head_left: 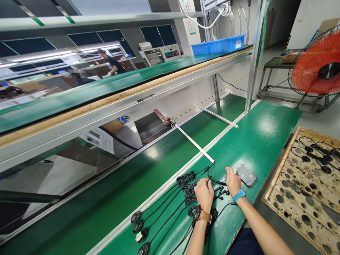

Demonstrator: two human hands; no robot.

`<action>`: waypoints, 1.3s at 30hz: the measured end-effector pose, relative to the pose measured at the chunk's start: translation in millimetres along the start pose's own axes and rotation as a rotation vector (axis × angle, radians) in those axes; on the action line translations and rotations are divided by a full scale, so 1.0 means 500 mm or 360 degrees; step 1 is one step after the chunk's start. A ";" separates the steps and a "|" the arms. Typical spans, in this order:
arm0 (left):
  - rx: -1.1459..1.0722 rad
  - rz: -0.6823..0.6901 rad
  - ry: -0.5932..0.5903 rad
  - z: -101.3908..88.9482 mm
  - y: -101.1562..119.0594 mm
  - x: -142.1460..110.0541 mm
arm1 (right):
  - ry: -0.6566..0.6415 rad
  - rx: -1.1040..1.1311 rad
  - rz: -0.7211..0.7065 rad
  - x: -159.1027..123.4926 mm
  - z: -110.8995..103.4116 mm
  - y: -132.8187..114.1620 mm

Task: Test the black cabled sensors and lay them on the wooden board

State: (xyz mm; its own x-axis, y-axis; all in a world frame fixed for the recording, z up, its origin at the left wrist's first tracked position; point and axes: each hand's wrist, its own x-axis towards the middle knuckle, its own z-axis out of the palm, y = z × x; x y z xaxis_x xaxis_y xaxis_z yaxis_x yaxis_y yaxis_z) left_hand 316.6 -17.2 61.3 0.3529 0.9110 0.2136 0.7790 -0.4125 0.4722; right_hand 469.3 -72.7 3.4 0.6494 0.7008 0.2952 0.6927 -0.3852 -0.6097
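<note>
My left hand (204, 194), with a brown strap at the wrist, has its fingers curled on a black cable (209, 173) over a row of bundled cables (186, 179). My right hand (233, 183), with a blue band at the wrist, is closed around the thicker end piece (220, 183) of a black cable, partly hidden by the fingers. Several cables stretch to the left and end in round black discs (138, 226). Loose cable plugs (220, 194) lie between my hands. A phone-like flat device (246, 176) rests just right of my right hand.
The green bench (265, 124) has a metal rail and cross bars (195, 143). A raised shelf (148, 85) carries a blue bin (219, 46). At right stand a holed wooden tray (297, 198) with cables (322, 156) and a red fan (318, 63). Another person (111, 63) is at the back.
</note>
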 end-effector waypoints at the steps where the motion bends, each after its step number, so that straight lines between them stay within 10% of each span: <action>1: -0.0043 0.0027 -0.0001 0.001 -0.002 -0.001 | 0.0038 -0.0016 0.0049 0.010 0.001 0.002; 14: -0.0188 -0.0201 0.0313 0.009 -0.018 -0.001 | 0.0274 -0.0075 0.0223 0.080 0.017 0.029; 20: -0.0488 0.0411 -0.0177 -0.005 -0.029 -0.012 | 0.0111 -0.0029 -0.0074 0.065 0.012 0.014; 27: -0.0366 0.0327 -0.0414 0.012 -0.027 0.007 | -0.0190 0.0072 -0.0573 0.032 0.001 -0.003; 39: -0.0314 0.0401 -0.0398 0.015 -0.028 0.006 | -0.0364 0.0125 -0.0773 0.027 -0.006 -0.018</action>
State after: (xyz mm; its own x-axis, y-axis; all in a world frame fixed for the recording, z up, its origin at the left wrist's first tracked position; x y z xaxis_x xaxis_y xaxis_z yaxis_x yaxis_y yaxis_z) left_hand 310.4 -8.8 48.8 0.6541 0.7432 0.1407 0.5460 -0.5927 0.5921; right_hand 472.8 -61.5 14.9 0.1692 0.9032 0.3944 0.8651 0.0557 -0.4986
